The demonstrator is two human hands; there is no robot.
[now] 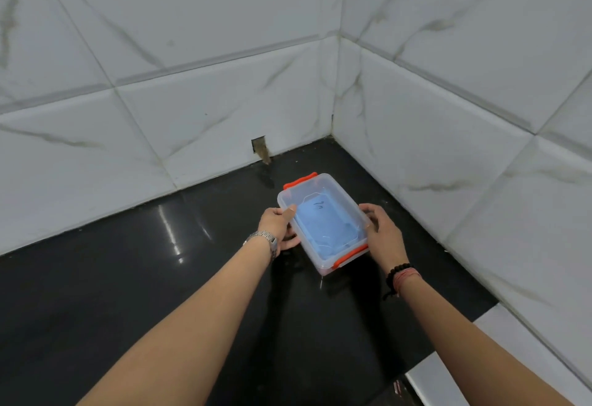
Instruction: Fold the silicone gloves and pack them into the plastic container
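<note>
A clear plastic container (320, 264) with orange clips at both short ends sits on the black countertop. Its lid is on. Through the plastic I see folded blue silicone gloves (323, 229) lying flat inside. My left hand (278, 224) grips the container's left long side, thumb on the lid's rim. My right hand (382, 232) holds the right long side, fingers curled against the wall.
The black glossy countertop (160, 277) runs into a corner of white marbled tile walls (448, 149). A small cut-out hole (260, 147) sits low in the back wall. The counter's right edge drops off near a white ledge (448, 380).
</note>
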